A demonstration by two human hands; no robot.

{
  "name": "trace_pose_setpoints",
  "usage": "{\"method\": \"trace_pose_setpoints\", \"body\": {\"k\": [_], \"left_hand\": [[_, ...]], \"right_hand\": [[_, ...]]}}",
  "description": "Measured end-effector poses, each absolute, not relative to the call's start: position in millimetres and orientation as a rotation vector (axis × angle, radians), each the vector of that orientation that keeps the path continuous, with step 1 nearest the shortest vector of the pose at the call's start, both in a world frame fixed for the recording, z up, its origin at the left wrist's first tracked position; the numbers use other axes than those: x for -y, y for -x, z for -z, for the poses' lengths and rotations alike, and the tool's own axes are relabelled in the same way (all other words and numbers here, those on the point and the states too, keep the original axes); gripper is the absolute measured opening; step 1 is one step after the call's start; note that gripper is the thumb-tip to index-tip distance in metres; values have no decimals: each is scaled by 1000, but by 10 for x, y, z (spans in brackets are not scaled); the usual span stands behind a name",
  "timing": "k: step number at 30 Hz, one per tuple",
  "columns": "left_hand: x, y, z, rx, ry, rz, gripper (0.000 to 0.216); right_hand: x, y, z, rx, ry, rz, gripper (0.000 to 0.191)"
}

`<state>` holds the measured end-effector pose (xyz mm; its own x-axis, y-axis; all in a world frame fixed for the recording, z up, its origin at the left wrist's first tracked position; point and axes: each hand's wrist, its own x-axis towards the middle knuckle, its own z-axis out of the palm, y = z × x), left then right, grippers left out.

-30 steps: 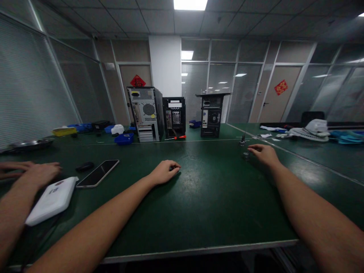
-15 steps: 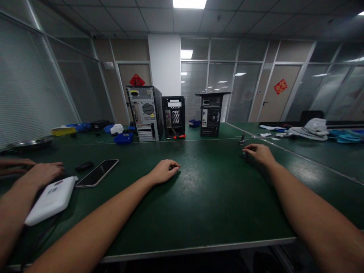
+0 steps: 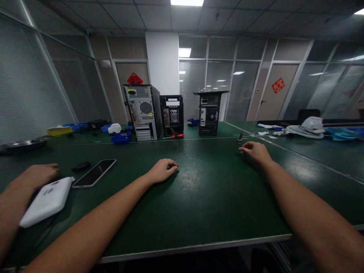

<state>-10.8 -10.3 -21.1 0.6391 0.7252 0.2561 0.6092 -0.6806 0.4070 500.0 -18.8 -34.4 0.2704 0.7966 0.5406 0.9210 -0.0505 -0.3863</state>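
Note:
My left hand [image 3: 162, 170] rests on the green table, its fingers curled in towards the thumb. Whatever may lie inside them is hidden. Farther right, my right hand [image 3: 257, 151] is closed in a pinch low over the tabletop, and a small pale bit that I cannot make out shows at its fingertips. Just beyond those fingertips stands a small metal piece [image 3: 240, 137] with an upright stem, apart from the hand.
Three computer cases stand at the back: a tall one [image 3: 142, 113], a smaller black one [image 3: 172, 115] and another [image 3: 209, 115]. A red-handled screwdriver [image 3: 178, 135] lies before them. At left are a phone [image 3: 95, 173], a white power bank-like box [image 3: 48, 203] and another person's hand [image 3: 35, 176].
The view shifts slightly. My right hand stays pinched beside the metal piece, and my left hand keeps its curl. At far left, one of the other person's hands has left the view.

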Motion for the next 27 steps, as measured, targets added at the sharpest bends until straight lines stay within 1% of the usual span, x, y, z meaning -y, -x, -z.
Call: {"method": "trace_pose_setpoints", "body": {"k": [9,16,23,27], "left_hand": [[142,88,174,-1097,-2557,-570,37],[87,118,221,-1072,-2572,-585,39],[105,119,214,-1071,-2554,-598,38],[103,116,213,-1065,-2558,-592,38]], "right_hand": [[150,-5076,397,1521,1873,105,32],[110,-5136,464,1354,1724,-391,34],[229,-5026,363,1284,1660,-561,25],[259,-4981,344,1276,1642,-595,26]]}}
